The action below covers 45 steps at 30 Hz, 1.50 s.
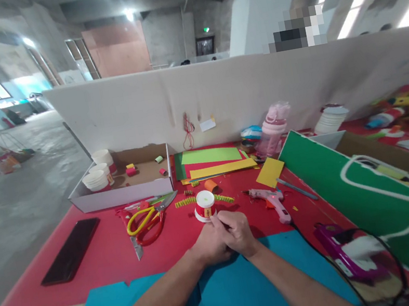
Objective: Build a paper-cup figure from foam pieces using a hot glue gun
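Observation:
An upside-down paper cup [200, 207] with a red band stands on the red table cover. Yellow-green pleated paper strips [185, 203] stick out on both sides of it. Just in front of the cup, my left hand [209, 243] and my right hand [237, 229] are pressed together, both with curled fingers. What they hold, if anything, is hidden between them. A pink glue gun [275, 202] with a small red light lies to the right. On the left are yellow-handled scissors [141, 221], a red-handled tool [154, 234] and a utility knife blade [137, 247].
A cardboard box [125, 194] with paper cups and paper rolls stands back left, near a black phone [70, 251]. Coloured paper sheets [211, 156] lie behind the cup. To the right are a pink bottle [274, 130], a green board [340, 203] and a purple power strip [336, 251] with cables.

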### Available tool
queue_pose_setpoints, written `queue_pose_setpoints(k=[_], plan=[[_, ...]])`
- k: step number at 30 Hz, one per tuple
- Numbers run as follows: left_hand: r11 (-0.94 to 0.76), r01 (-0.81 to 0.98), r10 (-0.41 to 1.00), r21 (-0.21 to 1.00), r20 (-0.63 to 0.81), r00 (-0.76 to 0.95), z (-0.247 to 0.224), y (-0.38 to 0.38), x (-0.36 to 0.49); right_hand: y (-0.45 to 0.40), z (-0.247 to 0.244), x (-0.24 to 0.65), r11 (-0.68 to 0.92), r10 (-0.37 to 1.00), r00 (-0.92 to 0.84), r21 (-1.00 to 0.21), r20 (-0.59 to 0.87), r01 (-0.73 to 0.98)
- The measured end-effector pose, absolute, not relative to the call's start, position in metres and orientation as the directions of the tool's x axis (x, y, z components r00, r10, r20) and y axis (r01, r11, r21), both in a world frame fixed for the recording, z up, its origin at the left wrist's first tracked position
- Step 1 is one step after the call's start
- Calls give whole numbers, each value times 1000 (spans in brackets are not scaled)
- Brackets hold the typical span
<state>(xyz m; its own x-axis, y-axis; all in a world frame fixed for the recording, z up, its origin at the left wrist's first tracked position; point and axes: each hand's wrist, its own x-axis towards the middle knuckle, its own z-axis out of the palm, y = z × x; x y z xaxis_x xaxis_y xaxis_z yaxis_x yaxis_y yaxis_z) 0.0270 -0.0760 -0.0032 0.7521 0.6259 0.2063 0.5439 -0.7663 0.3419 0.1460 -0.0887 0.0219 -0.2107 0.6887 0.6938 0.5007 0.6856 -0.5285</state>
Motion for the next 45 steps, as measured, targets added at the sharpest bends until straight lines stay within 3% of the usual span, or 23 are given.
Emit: queue_pose_setpoints(k=[8, 20, 27, 37, 41, 45], plan=[[-782, 540, 615, 310, 247, 749, -2, -75, 27, -86, 19, 145, 642, 736, -157, -605, 658, 471], [-775, 486, 610, 404, 280, 741, -8, -78, 14, -95, 25, 135, 575, 812, -130, -740, 570, 348], [-789, 429, 590, 440, 347, 729, -11, -79, 16, -92, 21, 139, 577, 813, -136, -752, 567, 318], [-753, 464, 628, 466, 298, 719, -16, -73, 20, -87, 23, 145, 598, 793, -182, -687, 582, 412], [-772, 465, 612, 434, 306, 729, -15, -69, 23, -82, 22, 149, 624, 757, -197, -599, 623, 502], [-787, 481, 597, 386, 284, 750, -13, -66, 24, -77, 17, 150, 595, 774, -165, -614, 611, 519]])
